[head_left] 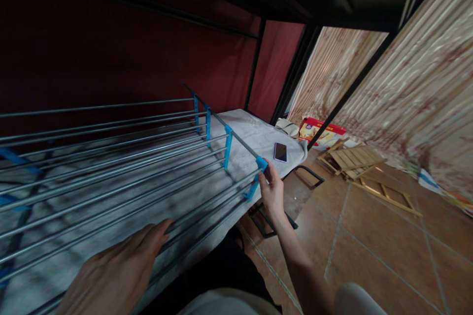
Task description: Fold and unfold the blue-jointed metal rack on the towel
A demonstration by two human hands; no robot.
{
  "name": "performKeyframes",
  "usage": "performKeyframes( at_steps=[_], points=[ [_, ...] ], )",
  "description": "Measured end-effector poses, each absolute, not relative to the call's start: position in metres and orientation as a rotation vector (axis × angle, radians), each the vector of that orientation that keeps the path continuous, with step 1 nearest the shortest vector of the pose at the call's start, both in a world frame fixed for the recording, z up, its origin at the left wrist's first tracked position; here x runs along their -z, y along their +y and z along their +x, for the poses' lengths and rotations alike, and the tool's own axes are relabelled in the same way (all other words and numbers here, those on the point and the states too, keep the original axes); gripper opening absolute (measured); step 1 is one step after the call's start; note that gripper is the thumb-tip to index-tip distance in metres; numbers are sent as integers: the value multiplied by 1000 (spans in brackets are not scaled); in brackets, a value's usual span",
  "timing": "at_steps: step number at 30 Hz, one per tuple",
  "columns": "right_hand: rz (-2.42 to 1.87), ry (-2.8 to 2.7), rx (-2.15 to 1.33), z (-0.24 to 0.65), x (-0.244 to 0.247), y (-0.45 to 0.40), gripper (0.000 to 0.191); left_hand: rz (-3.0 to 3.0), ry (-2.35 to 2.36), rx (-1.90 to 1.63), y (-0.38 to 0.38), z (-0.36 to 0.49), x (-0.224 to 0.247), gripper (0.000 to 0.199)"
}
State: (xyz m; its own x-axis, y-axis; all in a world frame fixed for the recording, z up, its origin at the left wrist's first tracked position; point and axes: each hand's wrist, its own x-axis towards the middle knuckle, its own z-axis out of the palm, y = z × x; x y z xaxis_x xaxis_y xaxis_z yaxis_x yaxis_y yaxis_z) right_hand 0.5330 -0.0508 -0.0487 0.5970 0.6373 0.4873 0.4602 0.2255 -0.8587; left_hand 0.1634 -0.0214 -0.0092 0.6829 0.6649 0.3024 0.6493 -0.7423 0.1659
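Blue joint (262, 163) hides partly behind right hand (272, 188) — left hand (120, 268) cut off.

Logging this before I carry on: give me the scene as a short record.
Left hand: left hand over the rods at the near side; grip unclear
Right hand: right hand holding a blue corner joint
Work piece: rack of metal rods with blue brackets
Support: grey cloth under the rack
Beyond rack: phone on the cloth
Floor: folded wooden piece
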Motion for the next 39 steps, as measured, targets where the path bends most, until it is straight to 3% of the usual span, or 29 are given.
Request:
performKeyframes(
  at_steps=[15,26,39],
  points=[
    [-1456,-1017,-162,533,42,-58,50,3204,1118,-818,-44,183,-28,34],
    [-1594,-913,-154,541,45,-67,67,3103,1426,-690,-58,173,-25,10],
    [-1718,-808,-150,537,34,-67,65,2970,1395,-511,-62,173,-34,5]
  ],
)
